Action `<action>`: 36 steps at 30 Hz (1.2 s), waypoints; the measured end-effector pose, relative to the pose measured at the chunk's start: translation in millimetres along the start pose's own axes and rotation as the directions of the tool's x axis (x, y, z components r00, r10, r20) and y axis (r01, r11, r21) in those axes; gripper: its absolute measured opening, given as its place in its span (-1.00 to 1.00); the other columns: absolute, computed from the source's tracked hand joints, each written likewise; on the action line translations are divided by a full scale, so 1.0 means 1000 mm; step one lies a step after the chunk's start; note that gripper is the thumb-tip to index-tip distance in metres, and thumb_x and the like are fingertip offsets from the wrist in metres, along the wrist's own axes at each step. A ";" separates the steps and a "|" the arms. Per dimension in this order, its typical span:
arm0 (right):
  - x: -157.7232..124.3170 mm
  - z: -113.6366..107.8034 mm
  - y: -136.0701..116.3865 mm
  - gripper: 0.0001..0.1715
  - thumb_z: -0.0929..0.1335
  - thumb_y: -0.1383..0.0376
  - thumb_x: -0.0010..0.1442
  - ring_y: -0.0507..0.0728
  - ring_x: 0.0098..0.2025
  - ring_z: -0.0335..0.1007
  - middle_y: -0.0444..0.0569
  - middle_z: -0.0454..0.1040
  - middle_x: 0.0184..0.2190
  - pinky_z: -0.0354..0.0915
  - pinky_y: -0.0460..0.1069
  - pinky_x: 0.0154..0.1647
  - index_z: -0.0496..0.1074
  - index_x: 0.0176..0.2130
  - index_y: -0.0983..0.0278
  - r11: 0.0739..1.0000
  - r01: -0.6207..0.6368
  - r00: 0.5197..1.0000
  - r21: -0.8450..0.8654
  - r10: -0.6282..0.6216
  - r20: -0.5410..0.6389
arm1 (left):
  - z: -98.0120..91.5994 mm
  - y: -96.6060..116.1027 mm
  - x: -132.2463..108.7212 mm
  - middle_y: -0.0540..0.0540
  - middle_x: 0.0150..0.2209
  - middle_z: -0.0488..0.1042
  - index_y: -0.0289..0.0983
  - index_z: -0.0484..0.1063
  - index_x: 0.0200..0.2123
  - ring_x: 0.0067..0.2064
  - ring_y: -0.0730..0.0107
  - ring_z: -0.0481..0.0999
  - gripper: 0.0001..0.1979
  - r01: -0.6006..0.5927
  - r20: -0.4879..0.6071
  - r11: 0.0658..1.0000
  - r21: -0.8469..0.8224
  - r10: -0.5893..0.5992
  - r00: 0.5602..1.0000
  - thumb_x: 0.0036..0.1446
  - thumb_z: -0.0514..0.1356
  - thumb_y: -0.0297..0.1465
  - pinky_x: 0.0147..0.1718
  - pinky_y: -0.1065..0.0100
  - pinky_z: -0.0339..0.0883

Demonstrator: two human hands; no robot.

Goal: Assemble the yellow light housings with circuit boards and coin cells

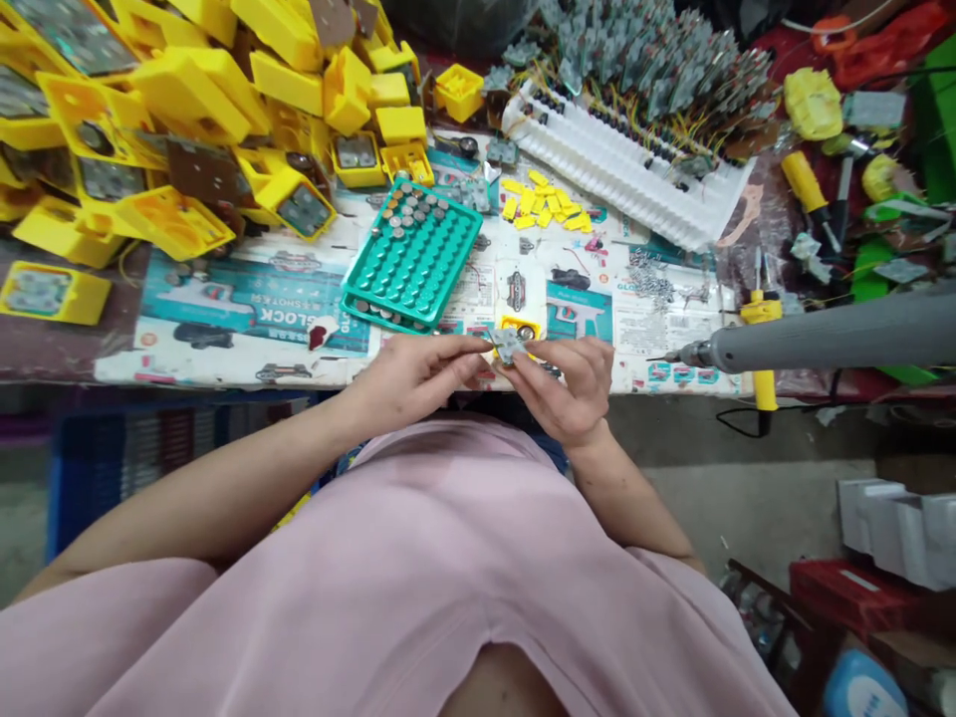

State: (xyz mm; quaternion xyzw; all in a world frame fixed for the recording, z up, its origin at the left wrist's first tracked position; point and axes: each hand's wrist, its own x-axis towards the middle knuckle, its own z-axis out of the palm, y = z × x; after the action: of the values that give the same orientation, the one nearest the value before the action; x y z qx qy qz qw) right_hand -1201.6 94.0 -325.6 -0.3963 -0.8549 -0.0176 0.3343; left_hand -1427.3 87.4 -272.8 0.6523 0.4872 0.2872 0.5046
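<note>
My left hand (414,376) and my right hand (572,383) meet at the table's near edge, both pinched on a small grey circuit board (508,344). A small yellow housing (521,327) lies on the table just behind the board. A teal tray (412,256) with button cells in some of its wells sits a little beyond my left hand.
A heap of yellow plastic housings (186,110) fills the back left. A white rack of wired circuit boards (634,110) stands at the back. Small yellow parts (544,204) and metal bits (651,282) lie between. A grey powered screwdriver (822,339) and a yellow soldering iron (762,344) are at right.
</note>
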 end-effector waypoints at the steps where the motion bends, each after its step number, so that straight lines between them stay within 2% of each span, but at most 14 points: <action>1: -0.002 0.001 -0.001 -0.81 0.40 0.15 0.27 0.12 -0.09 0.44 -0.11 0.58 -0.16 0.18 0.12 0.07 0.53 -0.08 -0.05 1.000 0.020 1.000 -0.007 -0.020 -0.009 | 0.003 -0.001 0.001 -0.11 -0.28 0.65 -0.28 0.56 -0.14 -0.26 0.32 0.65 -0.61 0.101 0.078 0.983 -0.156 -0.089 0.993 0.24 0.15 -0.09 -0.42 0.46 0.50; 3: -0.003 0.003 -0.005 -0.80 0.41 0.14 0.26 0.10 -0.09 0.43 -0.14 0.59 -0.18 0.18 0.11 0.09 0.53 -0.09 -0.09 0.998 0.060 0.998 -0.028 -0.061 -0.027 | 0.008 -0.003 0.005 -0.12 -0.30 0.64 -0.30 0.55 -0.26 -0.28 0.31 0.63 -0.53 0.275 0.175 0.873 -0.402 -0.221 0.959 0.12 0.24 0.03 -0.43 0.44 0.53; 6: 0.004 0.002 -0.008 -0.80 0.41 0.05 0.24 0.13 -0.08 0.44 -0.12 0.60 -0.16 0.22 0.11 0.07 0.55 -0.12 -0.05 0.996 0.068 0.998 -0.054 -0.069 -0.016 | 0.012 -0.005 0.010 -0.07 -0.45 0.59 -0.31 0.49 -0.42 -0.37 0.36 0.62 -0.56 0.404 0.204 0.683 -0.609 -0.357 0.912 -0.06 0.42 -0.03 -0.42 0.42 0.54; 8: 0.010 -0.001 -0.008 -0.75 0.40 0.02 0.25 0.14 -0.06 0.45 -0.07 0.60 -0.12 0.28 0.10 0.04 0.54 -0.11 0.03 0.999 0.050 0.998 -0.015 -0.051 -0.026 | 0.011 -0.006 0.012 -0.07 -0.46 0.59 -0.32 0.48 -0.43 -0.37 0.36 0.63 -0.63 0.439 0.231 0.603 -0.665 -0.393 0.890 -0.05 0.44 -0.13 -0.45 0.44 0.53; 11: 0.015 -0.004 -0.003 -0.68 0.37 0.03 0.28 0.14 -0.04 0.47 -0.03 0.60 -0.11 0.32 0.08 0.03 0.50 -0.05 0.12 0.996 0.036 0.999 0.079 -0.033 -0.039 | 0.009 -0.006 0.012 -0.14 -0.41 0.64 -0.34 0.52 -0.37 -0.35 0.34 0.65 -0.70 0.463 0.263 0.570 -0.679 -0.400 0.878 0.03 0.41 -0.21 -0.46 0.46 0.52; 16: 0.014 -0.004 0.001 -0.65 0.35 0.04 0.30 0.18 0.01 0.45 -0.04 0.59 -0.08 0.28 0.13 0.10 0.48 0.01 0.10 0.994 -0.038 0.997 0.101 0.030 0.075 | 0.008 -0.007 0.013 -0.17 -0.39 0.65 -0.34 0.53 -0.35 -0.32 0.32 0.67 -0.70 0.477 0.271 0.577 -0.663 -0.408 0.872 0.05 0.41 -0.21 -0.44 0.46 0.52; 21: 0.014 -0.002 0.001 -0.55 0.35 0.05 0.30 0.19 0.05 0.42 -0.01 0.57 -0.02 0.27 0.12 0.14 0.41 0.12 0.13 0.993 0.006 0.999 0.117 -0.011 0.045 | 0.008 -0.007 0.013 -0.20 -0.38 0.65 -0.35 0.50 -0.38 -0.28 0.28 0.67 -0.61 0.460 0.282 0.611 -0.645 -0.369 0.886 -0.01 0.43 -0.13 -0.43 0.46 0.52; 26: 0.017 -0.002 -0.001 -0.52 0.31 -0.01 0.32 0.22 0.13 0.36 -0.02 0.53 0.07 0.20 0.19 0.23 0.41 0.13 0.12 0.993 -0.058 0.983 0.101 0.039 0.179 | 0.008 -0.010 0.013 -0.14 -0.38 0.64 -0.31 0.46 -0.39 -0.29 0.30 0.66 -0.53 0.406 0.253 0.757 -0.512 -0.319 0.913 -0.01 0.37 0.01 -0.39 0.41 0.55; 30: 0.019 -0.003 -0.002 -0.61 0.35 0.06 0.31 0.20 0.10 0.37 -0.04 0.56 0.01 0.19 0.15 0.21 0.44 0.07 0.15 0.992 -0.064 0.990 0.113 0.048 0.136 | 0.004 -0.009 0.012 -0.09 -0.36 0.60 -0.29 0.49 -0.30 -0.34 0.34 0.62 -0.55 0.288 0.171 0.886 -0.362 -0.240 0.955 0.07 0.29 0.01 -0.36 0.34 0.57; 33: 0.019 -0.003 -0.002 -0.61 0.37 0.07 0.29 0.21 0.08 0.39 -0.03 0.58 -0.01 0.19 0.15 0.20 0.44 0.05 0.15 0.994 -0.034 0.995 0.101 0.025 0.097 | 0.001 -0.004 0.014 -0.03 -0.38 0.54 -0.29 0.50 -0.27 -0.39 0.39 0.57 -0.56 0.251 0.130 0.911 -0.328 -0.220 0.967 0.09 0.26 0.00 -0.39 0.36 0.56; 36: 0.018 -0.002 -0.002 -0.58 0.37 0.04 0.28 0.22 0.10 0.38 -0.03 0.57 0.00 0.14 0.17 0.23 0.44 0.07 0.14 0.995 -0.039 0.990 0.086 0.027 0.141 | 0.000 -0.001 0.016 0.01 -0.49 0.47 -0.28 0.43 -0.42 -0.46 0.42 0.52 -0.57 0.265 0.120 0.921 -0.286 -0.240 0.963 0.07 0.26 0.01 -0.48 0.43 0.49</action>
State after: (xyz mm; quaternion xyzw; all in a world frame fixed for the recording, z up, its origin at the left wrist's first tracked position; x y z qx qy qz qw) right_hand -1210.4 103.8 -313.0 -0.3955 -0.8694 0.0538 0.2912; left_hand -1422.3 102.5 -275.9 0.5115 0.4968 0.2630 0.6499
